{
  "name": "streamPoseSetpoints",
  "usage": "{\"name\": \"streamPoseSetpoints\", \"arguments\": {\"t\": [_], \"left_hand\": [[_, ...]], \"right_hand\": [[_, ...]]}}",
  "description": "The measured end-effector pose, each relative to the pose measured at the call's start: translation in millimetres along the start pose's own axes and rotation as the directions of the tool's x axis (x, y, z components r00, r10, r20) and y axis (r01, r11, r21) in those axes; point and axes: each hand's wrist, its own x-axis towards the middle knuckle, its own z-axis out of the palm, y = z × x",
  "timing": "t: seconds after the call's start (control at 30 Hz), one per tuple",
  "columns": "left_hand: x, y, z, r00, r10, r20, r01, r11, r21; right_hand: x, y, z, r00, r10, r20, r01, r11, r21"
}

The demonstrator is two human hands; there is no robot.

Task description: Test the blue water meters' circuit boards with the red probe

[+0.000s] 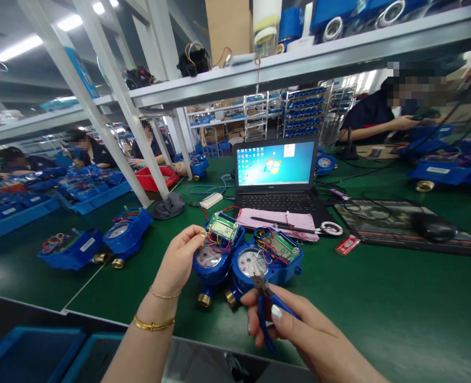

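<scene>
Two blue water meters sit side by side on the green table in front of me, each with a round dial, a green circuit board and coloured wires. My left hand [178, 259] grips the left meter [215, 250] at its side, fingers curled near the wires. My right hand [299, 332] is closed around blue-handled pliers [264, 298], whose jaws point up at the dial of the right meter [267, 259].
An open laptop [275, 173] stands behind the meters with a pink cloth [275, 219] before it. A mouse [434, 227] on a mat lies to the right, more blue meters [115, 236] to the left. Other people work at the benches beyond. Blue bins [27, 354] sit at the near edge.
</scene>
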Motion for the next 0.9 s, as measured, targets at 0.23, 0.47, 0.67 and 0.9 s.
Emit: {"name": "streamPoseSetpoints", "arguments": {"t": [0.23,0.47,0.67,0.9], "left_hand": [[-18,1,-3.7,0.999,0.022,0.039,-0.024,0.998,0.066],[-30,-1,-1.1,0.997,0.071,0.011,-0.072,0.984,0.161],[-30,-6,-3.6,0.992,0.125,0.012,-0.124,0.968,0.220],[-38,-8,-1.9,0.980,0.200,0.016,-0.196,0.932,0.305]], "right_hand": [[0,5,0,1.000,0.026,0.004,-0.026,0.999,-0.036],[2,6,1,0.999,0.039,-0.010,-0.040,0.996,-0.074],[3,6,5,0.996,0.072,-0.057,-0.078,0.991,-0.108],[16,-2,11,0.995,0.087,-0.038,-0.095,0.946,-0.309]]}}
